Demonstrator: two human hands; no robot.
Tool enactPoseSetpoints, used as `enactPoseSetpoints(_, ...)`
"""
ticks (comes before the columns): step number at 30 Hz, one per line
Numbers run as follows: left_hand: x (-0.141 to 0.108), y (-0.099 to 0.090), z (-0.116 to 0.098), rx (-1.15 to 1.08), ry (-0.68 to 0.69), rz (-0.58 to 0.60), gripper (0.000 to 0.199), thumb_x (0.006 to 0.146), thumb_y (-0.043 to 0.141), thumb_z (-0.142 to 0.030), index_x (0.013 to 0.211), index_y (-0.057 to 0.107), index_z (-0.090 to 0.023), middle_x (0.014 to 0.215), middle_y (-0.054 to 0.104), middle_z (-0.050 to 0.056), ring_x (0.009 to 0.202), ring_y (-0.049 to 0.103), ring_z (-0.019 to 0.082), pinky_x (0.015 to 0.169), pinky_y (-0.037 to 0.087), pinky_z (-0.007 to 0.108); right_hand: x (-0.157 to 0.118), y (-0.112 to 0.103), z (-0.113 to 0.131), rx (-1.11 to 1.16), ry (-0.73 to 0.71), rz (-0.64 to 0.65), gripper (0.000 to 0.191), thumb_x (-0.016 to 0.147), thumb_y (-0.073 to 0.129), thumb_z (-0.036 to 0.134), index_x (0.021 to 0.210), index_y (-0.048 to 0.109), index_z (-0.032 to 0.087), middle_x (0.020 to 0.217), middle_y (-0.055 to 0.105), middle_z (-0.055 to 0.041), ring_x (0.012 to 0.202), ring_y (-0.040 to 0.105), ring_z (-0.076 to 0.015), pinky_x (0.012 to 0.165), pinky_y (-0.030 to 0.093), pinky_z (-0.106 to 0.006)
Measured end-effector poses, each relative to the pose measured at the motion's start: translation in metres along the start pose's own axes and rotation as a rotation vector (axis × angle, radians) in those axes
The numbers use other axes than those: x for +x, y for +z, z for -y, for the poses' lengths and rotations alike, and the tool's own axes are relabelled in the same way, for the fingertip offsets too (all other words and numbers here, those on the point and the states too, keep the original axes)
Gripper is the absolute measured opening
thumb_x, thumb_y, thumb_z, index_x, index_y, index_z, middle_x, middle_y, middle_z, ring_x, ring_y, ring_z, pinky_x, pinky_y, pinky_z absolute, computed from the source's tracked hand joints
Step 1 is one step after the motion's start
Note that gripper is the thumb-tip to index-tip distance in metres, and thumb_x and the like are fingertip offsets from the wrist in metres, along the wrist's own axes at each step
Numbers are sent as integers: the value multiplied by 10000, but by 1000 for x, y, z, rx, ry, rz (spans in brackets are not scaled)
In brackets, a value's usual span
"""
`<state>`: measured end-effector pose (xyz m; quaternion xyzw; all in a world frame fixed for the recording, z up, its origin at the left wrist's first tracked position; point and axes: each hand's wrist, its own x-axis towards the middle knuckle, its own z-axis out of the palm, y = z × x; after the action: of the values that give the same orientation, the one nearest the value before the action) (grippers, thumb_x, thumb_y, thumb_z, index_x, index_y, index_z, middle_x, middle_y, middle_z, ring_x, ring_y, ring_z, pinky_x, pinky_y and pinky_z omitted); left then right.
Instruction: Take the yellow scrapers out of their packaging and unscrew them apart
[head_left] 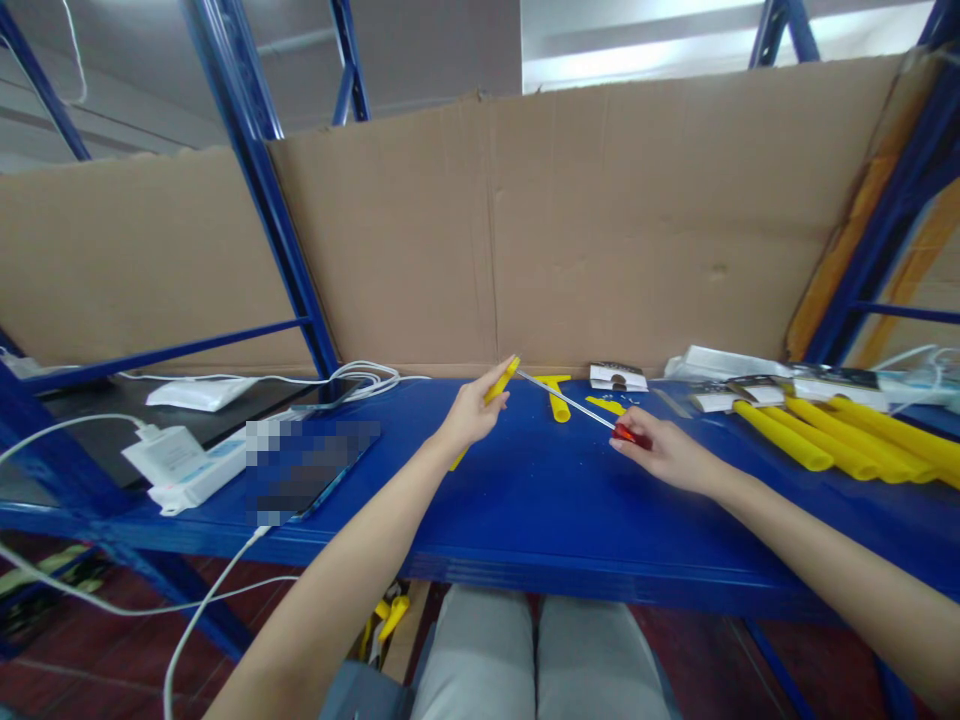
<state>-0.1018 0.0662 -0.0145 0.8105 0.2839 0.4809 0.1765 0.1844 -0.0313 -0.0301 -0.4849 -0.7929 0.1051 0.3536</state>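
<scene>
My left hand (471,412) is closed around a yellow piece (502,381), whose upper end sticks out above the fingers; a bit of yellow also shows below the hand. The red handle of a screwdriver (628,436) is in my right hand (660,448), fingers wrapped round it. Its long metal shaft slants up and left, with the tip at or close to the top of the yellow piece; whether they touch is hard to tell. Behind the shaft, a yellow T-shaped part (559,400) lies on the blue table (525,510), beside a small flat yellow piece (606,405).
Several yellow tubes (847,440) lie at the right, near packets and a small white-and-black card (618,377). At the left are a tablet-like device (322,480), a white power strip (202,475) and cables. A cardboard wall (600,230) and blue posts stand behind.
</scene>
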Motion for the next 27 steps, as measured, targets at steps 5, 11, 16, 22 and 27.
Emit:
enactPoseSetpoints(5,0,-2,1,-35,-6,-2,575,808,544,-163,1381,493,-188,1252,644,81,723,647,133,717,568,293,0,-7,4,-29,-15,109,364,855,433,555,766,538,218,699,617,-49,630,574,-191,595,459,-327)
enactPoseSetpoints(11,0,-2,6,-89,-1,-21,558,799,566,-187,1356,527,-173,1324,596,97,853,651,169,737,569,292,0,-11,7,-129,-78,90,318,883,422,479,745,541,218,648,604,-41,567,544,-173,552,419,-298)
enactPoseSetpoints(16,0,-3,6,-93,15,-16,559,809,568,-204,1365,516,-182,1334,587,97,701,632,115,720,576,291,-1,-15,5,-287,-84,-26,253,882,437,445,824,559,230,670,633,-39,572,580,-186,541,408,-292)
enactPoseSetpoints(22,0,-4,5,-58,38,-12,539,837,563,-249,1370,506,-186,1323,594,109,652,621,100,703,580,285,-1,-15,10,-359,-50,-54,224,884,428,397,909,570,225,724,668,-67,608,617,-216,556,443,-318)
enactPoseSetpoints(27,0,-6,2,-2,29,-43,556,842,531,-230,1388,481,-144,1190,677,106,695,634,124,746,582,310,0,-13,6,-304,-93,16,281,917,361,404,846,564,223,814,672,-98,707,637,-228,649,491,-354)
